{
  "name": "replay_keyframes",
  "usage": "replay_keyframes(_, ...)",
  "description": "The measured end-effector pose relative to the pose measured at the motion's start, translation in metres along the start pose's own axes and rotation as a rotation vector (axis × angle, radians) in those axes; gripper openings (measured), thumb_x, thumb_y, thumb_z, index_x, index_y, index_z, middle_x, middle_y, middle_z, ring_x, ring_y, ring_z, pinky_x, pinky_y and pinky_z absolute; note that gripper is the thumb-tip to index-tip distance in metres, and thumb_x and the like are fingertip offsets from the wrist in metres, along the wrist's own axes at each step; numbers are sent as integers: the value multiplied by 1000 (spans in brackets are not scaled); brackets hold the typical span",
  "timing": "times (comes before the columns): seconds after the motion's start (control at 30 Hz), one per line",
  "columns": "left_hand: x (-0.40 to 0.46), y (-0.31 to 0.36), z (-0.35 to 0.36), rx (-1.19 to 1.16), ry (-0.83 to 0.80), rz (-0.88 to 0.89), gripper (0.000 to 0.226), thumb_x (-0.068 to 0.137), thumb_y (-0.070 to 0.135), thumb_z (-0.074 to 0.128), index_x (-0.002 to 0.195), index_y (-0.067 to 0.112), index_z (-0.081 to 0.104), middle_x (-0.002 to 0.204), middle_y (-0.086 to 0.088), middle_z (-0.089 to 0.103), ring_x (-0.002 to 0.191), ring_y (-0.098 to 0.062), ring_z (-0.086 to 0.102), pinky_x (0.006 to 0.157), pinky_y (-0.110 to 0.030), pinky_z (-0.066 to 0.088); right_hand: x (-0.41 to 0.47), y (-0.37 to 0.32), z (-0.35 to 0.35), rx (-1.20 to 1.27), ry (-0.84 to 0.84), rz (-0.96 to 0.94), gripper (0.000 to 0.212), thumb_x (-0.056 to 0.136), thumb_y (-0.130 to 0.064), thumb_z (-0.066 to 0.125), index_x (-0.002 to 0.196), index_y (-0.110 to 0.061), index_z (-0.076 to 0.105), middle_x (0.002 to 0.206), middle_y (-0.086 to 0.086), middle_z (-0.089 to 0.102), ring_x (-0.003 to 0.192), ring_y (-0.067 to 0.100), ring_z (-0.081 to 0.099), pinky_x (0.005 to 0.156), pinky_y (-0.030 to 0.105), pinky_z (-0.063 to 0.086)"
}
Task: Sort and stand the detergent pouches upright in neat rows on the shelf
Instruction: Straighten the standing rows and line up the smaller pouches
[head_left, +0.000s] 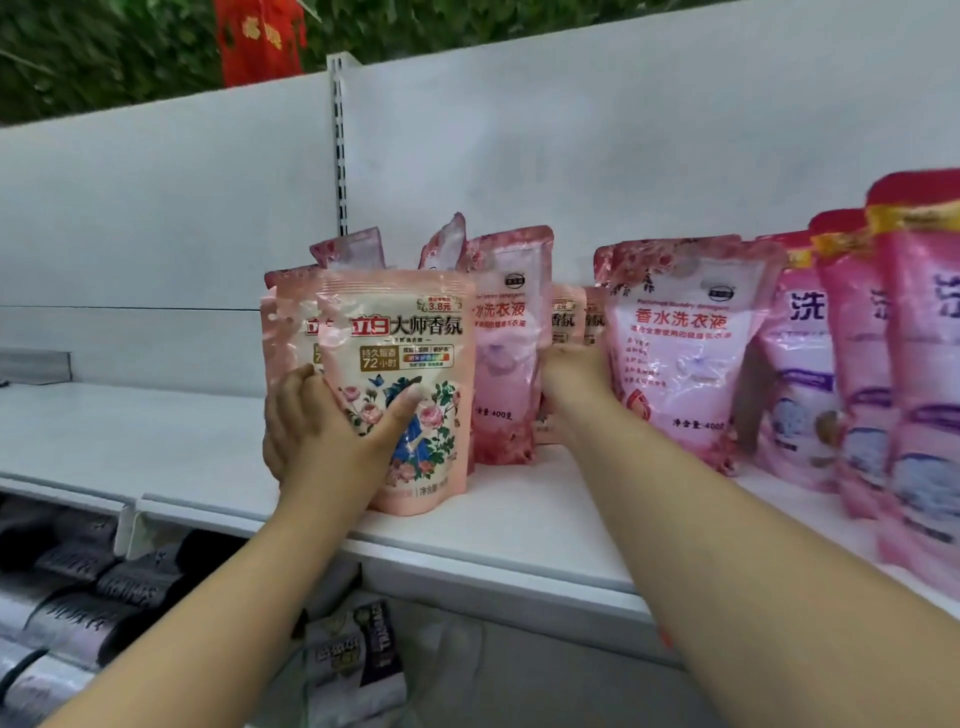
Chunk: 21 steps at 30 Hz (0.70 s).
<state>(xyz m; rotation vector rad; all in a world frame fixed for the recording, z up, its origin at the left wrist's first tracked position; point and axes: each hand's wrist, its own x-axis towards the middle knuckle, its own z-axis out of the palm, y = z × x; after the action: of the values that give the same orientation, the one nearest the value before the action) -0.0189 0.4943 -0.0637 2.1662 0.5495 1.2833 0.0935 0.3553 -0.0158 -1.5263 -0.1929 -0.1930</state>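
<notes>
On the white shelf (519, 535) stands a peach floral pouch (405, 364) at the front. My left hand (332, 421) grips its lower left side, thumb across the flower print; more peach pouches (288, 332) stand right behind it. My right hand (574, 384) reaches back between a pink rose pouch (506, 353) and a second pink rose pouch (685, 348), touching small peach pouches (569, 317) at the rear. Its fingers are hidden, so its hold cannot be made out.
Taller magenta pouches (872, 374) stand in rows at the right end. The shelf's left part (130, 431) is bare, with a white back panel (182, 208) behind. A lower shelf holds dark and purple packets (358, 654).
</notes>
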Motion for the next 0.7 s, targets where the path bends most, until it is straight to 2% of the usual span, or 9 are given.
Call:
replay_keyframes(0.1,-1,4,-2,-37,-31,-16,106,56,71,39,138,7,22,148,-8,17,140,-20,6,114,-42,6,-11,-4,-20,-25,72,3,24,90,-8,41,76,-14,59,77,10,58,72,24,56,63,32,44)
replay_keyframes(0.23,-1,4,-3,-49,-67,-11,113,56,79,46,139,7,20,150,-7,14,141,-20,3,114,-43,4,-26,-8,-46,31,72,45,26,82,-11,43,96,-10,65,88,11,65,84,30,62,66,32,49)
replay_keyframes(0.37,1,-2,-4,-170,-46,-23,107,55,77,54,134,9,29,147,-9,20,140,-22,10,115,-44,9,-42,-12,-84,50,199,-38,24,85,-6,45,68,-9,62,90,20,68,89,36,64,78,51,52)
replay_keyframes(0.47,-1,-4,-5,-268,-23,-44,96,52,65,52,130,12,33,144,-11,22,138,-23,14,114,-43,12,-47,-13,-113,113,297,-78,20,88,-12,48,78,-11,64,93,14,69,85,30,66,74,42,55)
replay_keyframes(0.53,-3,-3,-6,-282,-25,-31,96,52,65,54,129,12,33,144,-11,21,137,-24,14,113,-44,12,-54,-15,-125,122,273,-73,17,88,-22,54,98,-14,65,99,10,69,87,27,66,72,36,54)
replay_keyframes(0.57,-4,-2,-7,-281,-30,-28,99,51,67,58,129,12,32,144,-11,21,138,-24,14,113,-43,12,-59,-14,-126,104,221,-50,37,81,-35,63,113,-17,60,106,8,67,95,27,64,79,40,53)
replay_keyframes(0.63,-5,-2,-8,-274,-45,-22,106,50,71,66,130,12,30,145,-11,20,138,-24,13,112,-43,11,-72,-8,-122,-6,104,47,103,41,-63,80,130,-26,45,121,4,60,110,29,57,96,50,44)
replay_keyframes(0.67,-5,-2,-7,-261,-51,-14,106,52,71,67,131,12,28,145,-11,20,138,-24,12,113,-43,11,-77,-3,-119,-41,58,77,122,23,-66,81,131,-26,43,123,2,59,112,28,56,99,51,42)
replay_keyframes(0.7,-4,-3,-6,-238,-60,-3,105,54,71,65,133,13,27,146,-10,20,139,-24,11,113,-44,10,-81,2,-116,-65,28,96,125,16,-63,81,129,-24,45,121,2,61,110,27,57,99,49,42)
